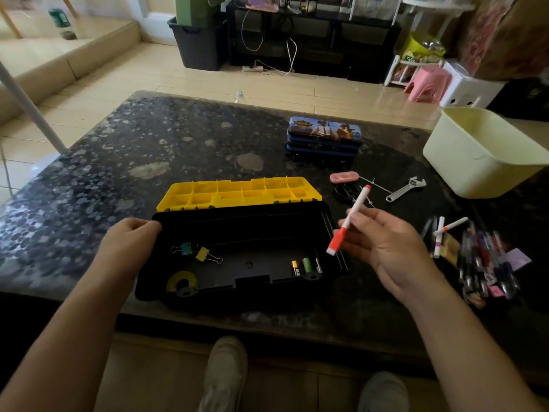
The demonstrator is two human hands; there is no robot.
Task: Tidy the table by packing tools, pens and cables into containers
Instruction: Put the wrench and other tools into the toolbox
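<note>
Left hand (pixel 130 242) curled over and gripped the left rim of the box (pixel 252 221). Right hand (pixel 383 248) pinched a red-white marker (pixel 350 220) between thumb and fingers, tilted, over the right end of the box. Pens (pixel 481 257) lay heaped just right of the right hand, wrench (pixel 405 189) and tin (pixel 323 135) beyond it, tub (pixel 481 150) further right; clips (pixel 196 252) and batteries (pixel 306 266) sat in the box between the hands.
</note>
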